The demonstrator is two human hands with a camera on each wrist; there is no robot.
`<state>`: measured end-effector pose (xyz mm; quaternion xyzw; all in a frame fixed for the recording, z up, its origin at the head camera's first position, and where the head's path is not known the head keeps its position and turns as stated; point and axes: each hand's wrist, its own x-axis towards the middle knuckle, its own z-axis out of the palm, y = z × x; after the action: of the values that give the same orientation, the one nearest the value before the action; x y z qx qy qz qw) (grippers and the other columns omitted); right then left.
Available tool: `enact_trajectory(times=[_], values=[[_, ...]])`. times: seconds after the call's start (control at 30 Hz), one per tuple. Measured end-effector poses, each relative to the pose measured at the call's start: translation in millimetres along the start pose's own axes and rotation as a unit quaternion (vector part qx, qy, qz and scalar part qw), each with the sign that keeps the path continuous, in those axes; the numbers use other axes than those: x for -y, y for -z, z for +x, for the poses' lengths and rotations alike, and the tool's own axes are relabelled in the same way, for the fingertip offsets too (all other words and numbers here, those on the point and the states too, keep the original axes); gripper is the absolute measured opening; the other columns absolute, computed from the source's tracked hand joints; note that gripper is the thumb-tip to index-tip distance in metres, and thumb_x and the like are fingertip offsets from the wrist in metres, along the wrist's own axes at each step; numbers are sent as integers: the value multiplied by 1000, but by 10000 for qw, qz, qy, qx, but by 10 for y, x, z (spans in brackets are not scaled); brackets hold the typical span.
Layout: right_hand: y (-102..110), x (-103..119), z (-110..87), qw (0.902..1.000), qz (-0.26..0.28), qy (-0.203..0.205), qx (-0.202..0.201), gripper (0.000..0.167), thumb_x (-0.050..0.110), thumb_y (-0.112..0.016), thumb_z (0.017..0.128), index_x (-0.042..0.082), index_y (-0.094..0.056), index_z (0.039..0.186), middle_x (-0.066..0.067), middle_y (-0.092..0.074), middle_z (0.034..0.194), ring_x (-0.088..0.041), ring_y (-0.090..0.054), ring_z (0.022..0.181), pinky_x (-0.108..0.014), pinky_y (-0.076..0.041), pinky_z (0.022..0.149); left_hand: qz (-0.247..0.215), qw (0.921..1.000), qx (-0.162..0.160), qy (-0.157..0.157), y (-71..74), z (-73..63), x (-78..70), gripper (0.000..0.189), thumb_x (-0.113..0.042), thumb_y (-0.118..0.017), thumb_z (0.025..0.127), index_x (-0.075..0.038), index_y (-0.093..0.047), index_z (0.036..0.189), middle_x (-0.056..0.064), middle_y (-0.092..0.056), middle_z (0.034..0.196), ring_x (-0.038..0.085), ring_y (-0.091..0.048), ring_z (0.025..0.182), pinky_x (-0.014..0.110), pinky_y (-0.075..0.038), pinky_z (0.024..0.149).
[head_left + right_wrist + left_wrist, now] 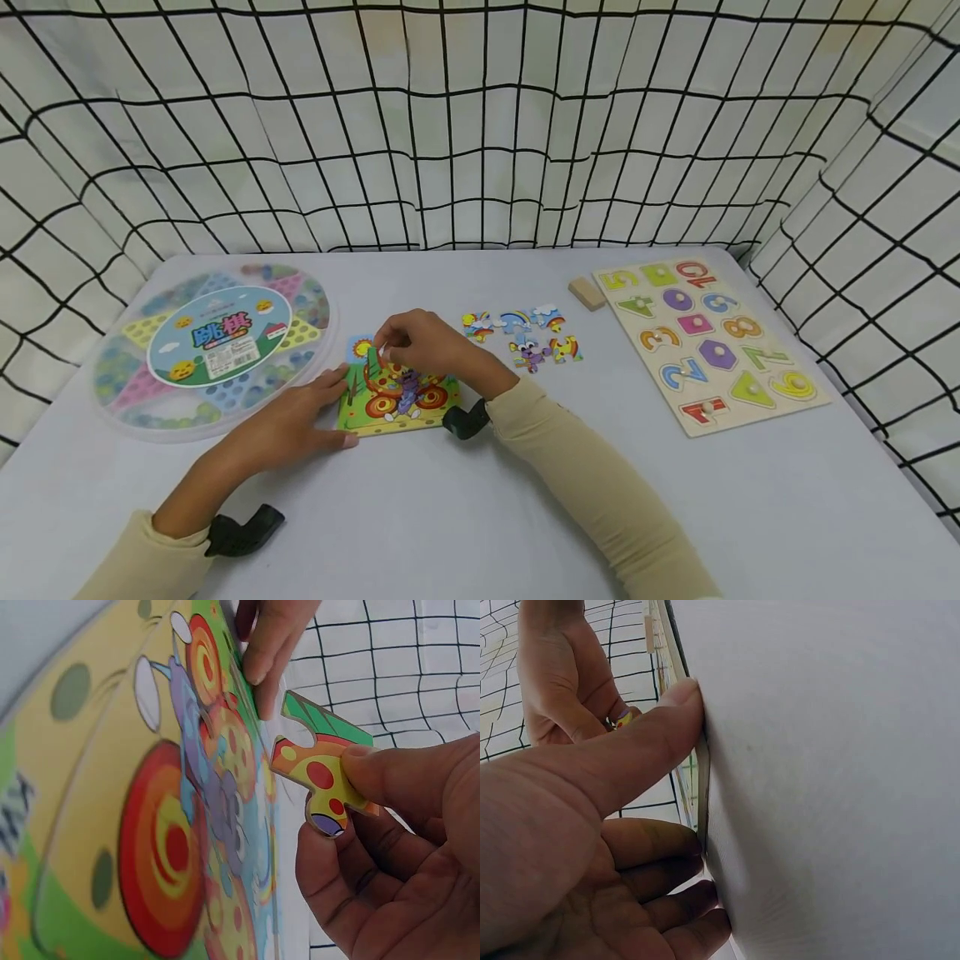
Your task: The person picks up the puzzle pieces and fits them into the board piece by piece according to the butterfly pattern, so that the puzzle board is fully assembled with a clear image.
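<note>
The right hand pinches 1 green, red and yellow jigsaw piece over the flat, cartoon-printed puzzle board. The left hand, fingers spread, touches the board's edge. The right wrist view shows the piece's notched outline, mostly hidden from the head camera. 5 multicoloured loose pieces lie nearby

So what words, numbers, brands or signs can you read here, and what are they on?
"跳棋": the label on the round box.
"5 4 3 2 1": number board, left column, top to bottom.
"10 9 8 7 6": same board, right column.
"KW", probably: on the puzzle board, tilted and blurred.
Too small to read: barcode sticker and other fine label print.
</note>
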<state>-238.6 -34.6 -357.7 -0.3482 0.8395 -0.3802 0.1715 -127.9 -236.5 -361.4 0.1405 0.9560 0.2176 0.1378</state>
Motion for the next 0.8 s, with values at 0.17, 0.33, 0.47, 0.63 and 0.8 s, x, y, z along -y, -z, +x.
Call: enact_trajectory(times=[0.17,0.33,0.47,0.63,0.8], values=[[-93,44,44,9997,-185,-71,111,14,5,-59,96,8,-68,106,5,-65,91,-8,-58,82,-17,-46,72,34,9999,-60,-84,0,-11,18,84,-40,-76,83,11,-42,141,27,-27,153,50,-25,137,63,-30,103],[-150,105,51,9995,-267,-133,109,14,4,-58,95,9,-68,104,5,-64,87,-10,-56,76,-18,-45,68,44,9999,-87,-141,2,-4,24,85,-40,-77,83,11,-41,141,27,-28,153,50,-26,137,63,-31,103],[-194,134,65,9995,-274,-89,118,16,3,-58,95,8,-69,106,5,-65,87,-9,-57,74,-16,-46,66,64,9999,-99,-124,4,-8,27,87,-41,-77,82,10,-40,142,27,-28,152,50,-26,137,63,-31,103],[-224,153,72,9992,-394,-78,79,13,7,-62,95,9,-69,105,6,-65,88,-5,-59,74,-15,-47,65,60,9998,-146,-151,0,-7,38,88,-40,-77,81,10,-40,142,28,-29,151,51,-26,136,63,-31,103],[-228,162,82,9961,-867,-120,120,12,11,-64,95,9,-69,105,6,-64,89,-3,-58,74,-15,-46,64,38,9998,-130,-141,-10,14,28,88,-41,-77,82,9,-40,143,27,-29,152,51,-27,136,63,-31,102]])
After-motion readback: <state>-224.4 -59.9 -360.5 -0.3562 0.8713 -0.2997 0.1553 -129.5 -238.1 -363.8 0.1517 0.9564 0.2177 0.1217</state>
